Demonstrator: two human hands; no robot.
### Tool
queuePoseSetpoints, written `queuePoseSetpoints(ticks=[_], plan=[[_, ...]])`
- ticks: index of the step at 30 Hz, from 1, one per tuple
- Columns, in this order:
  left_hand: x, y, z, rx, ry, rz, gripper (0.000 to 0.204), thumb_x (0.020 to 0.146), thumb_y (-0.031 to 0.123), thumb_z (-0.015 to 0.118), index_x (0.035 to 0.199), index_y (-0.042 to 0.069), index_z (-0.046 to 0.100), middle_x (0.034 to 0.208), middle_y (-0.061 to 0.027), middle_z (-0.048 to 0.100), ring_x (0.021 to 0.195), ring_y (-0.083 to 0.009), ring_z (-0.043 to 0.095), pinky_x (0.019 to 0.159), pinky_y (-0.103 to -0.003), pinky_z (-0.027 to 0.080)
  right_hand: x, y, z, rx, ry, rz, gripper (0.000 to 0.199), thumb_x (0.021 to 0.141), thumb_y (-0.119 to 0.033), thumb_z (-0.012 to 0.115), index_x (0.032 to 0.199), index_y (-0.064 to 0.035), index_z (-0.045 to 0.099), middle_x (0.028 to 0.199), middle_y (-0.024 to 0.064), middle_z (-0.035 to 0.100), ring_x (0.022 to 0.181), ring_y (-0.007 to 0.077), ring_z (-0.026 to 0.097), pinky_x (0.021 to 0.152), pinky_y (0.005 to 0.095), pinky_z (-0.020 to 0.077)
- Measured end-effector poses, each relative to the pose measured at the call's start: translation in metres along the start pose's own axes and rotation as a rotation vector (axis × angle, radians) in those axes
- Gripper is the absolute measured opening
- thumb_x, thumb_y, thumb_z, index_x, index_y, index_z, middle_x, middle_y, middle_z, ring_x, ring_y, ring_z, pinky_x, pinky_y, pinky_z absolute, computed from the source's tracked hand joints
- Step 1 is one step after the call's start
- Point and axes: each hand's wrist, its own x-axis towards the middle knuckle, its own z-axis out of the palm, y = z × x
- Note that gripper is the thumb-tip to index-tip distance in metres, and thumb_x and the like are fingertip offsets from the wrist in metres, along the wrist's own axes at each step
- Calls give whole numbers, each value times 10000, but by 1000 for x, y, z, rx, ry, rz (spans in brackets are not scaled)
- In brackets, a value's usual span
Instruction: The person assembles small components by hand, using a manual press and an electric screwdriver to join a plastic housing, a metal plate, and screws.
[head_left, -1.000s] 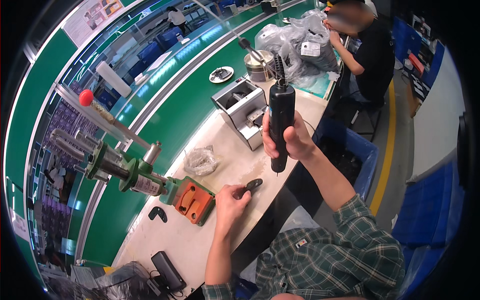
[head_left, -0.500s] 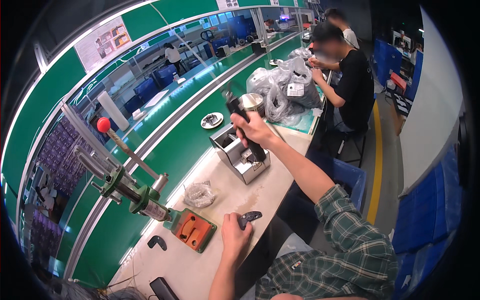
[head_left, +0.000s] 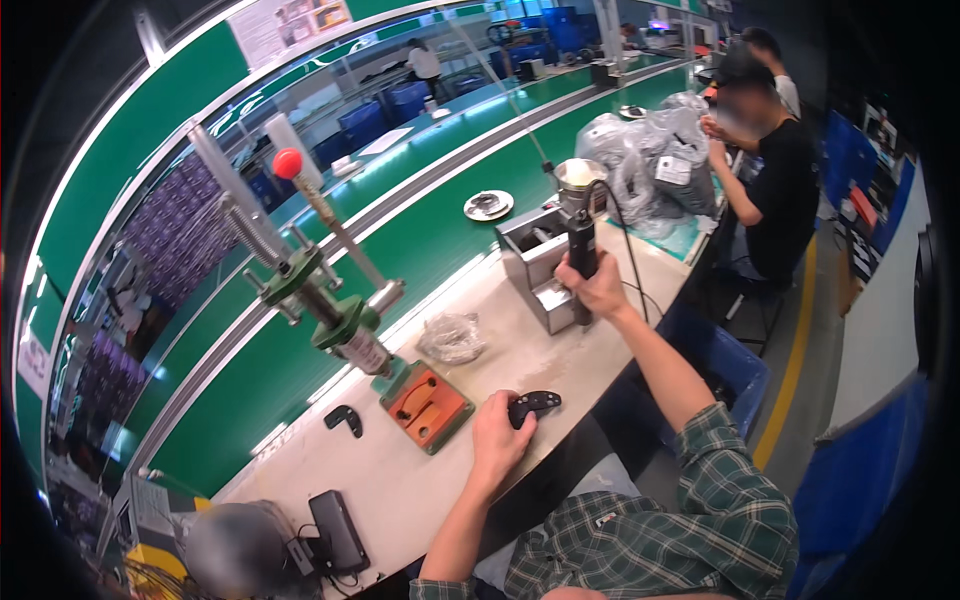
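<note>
1. Right hand [head_left: 598, 288] clamped around a black power tool [head_left: 583, 262], upright beside the grey metal box [head_left: 536, 262]
2. Left hand [head_left: 497, 438] grips a small black part [head_left: 533, 404] on the pale bench [head_left: 400, 480]; orange fixture [head_left: 428, 403] just beside

Black matt plastic part [head_left: 533, 404]; black driver [head_left: 583, 262], shiny metal top; orange fixture [head_left: 428, 405] beside part, glossy; bench [head_left: 420, 480] smooth, pale.

Clear plastic bags with white labels [head_left: 655, 165] heaped at bench's far end, white poster [head_left: 290, 20] above conveyor
</note>
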Motion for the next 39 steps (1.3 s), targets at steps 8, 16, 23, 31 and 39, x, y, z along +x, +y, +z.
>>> queuePoseSetpoints(ticks=[8,16,23,31,39], plan=[[-55,-13,8,-655,-45,-300,271,977,132,781,1213,13,722,960,5,727,812,-73,635,735,-254,529,12,26,-6,-233,154,-107,452,933,-383,799,1122,7,671,1006,126,688,926,261,667,850,413,533],[-98,31,-6,-866,-53,-543,182,1032,169,724,1092,-1,753,935,15,688,844,-68,605,772,-241,496,-8,67,-13,-592,309,-249,590,1027,-317,697,1450,39,491,1382,243,538,1348,429,456,1163,510,348],[-122,27,-5,-656,175,-415,145,966,129,772,992,-14,767,917,-46,720,872,-113,648,811,-292,526,-196,-68,-38,92,-523,280,260,1055,-129,632,1274,4,674,1030,36,720,825,121,649,786,289,550],[-128,63,24,-495,-74,-244,587,911,10,761,1467,-19,578,1212,-102,700,991,-175,653,822,-327,554,-282,-56,-75,256,-662,714,261,1082,-265,649,1129,-17,718,854,48,740,755,104,714,699,267,589],[-153,-40,-30,-111,233,-147,290,960,26,690,1243,-35,691,1066,-112,701,917,-199,678,802,-319,556,-336,160,-263,-967,159,1163,427,918,-412,735,1057,-12,789,1132,279,753,1128,466,714,992,541,579]])
